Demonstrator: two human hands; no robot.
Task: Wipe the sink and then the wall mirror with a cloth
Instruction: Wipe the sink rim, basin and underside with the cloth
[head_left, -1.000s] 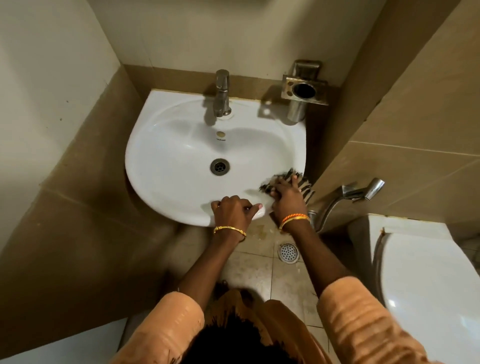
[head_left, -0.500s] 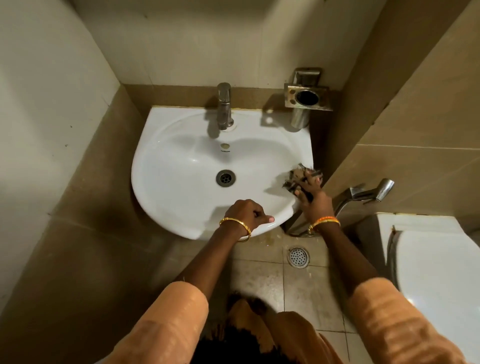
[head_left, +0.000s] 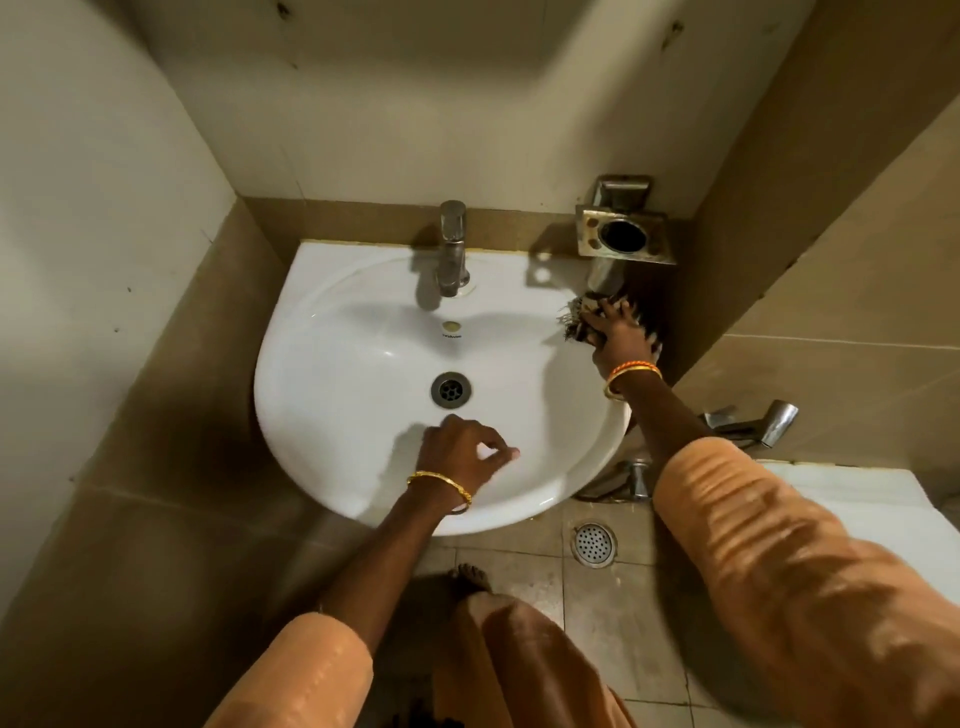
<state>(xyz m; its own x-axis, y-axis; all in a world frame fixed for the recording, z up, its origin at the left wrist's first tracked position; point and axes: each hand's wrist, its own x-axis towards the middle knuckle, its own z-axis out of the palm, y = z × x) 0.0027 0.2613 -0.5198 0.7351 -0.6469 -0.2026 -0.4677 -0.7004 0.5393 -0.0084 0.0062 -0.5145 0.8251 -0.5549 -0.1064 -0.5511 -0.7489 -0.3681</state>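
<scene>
While the right hand (head_left: 621, 338) is pressing down flat on the cloth (head_left: 582, 325) at the far right rim of the sink (head_left: 363, 467), just below the metal holder (head_left: 626, 236) on the wall, the left hand (head_left: 462, 449) is hovering over the near part of the basin w/ fingers loosely curled, thumb and forefinger nearly together, clamped on nothing.

Handling, as a judgement: the cloth is looking soft, light and limp, w/ frayed, stringy edges sticking out past the fingers, so it's prob. going to bunch up or trail if pinched by a corner. Better to be taking it in the middle under a spread palm, as the right hand is doing now, fingers splayed over it and bearing down. The sink is glazed, hard and likely slick, so the cloth should be gliding easily; the rim next to the holder is a tight spot and the loose threads could be catching there.

Count: 1 cloth, 1 sink, 1 tap (head_left: 452, 249), 1 basin drain (head_left: 451, 389), 1 floor drain (head_left: 594, 543), 1 holder, 2 hands. No mirror is showing in the head view, so that part is not yet started.
</scene>
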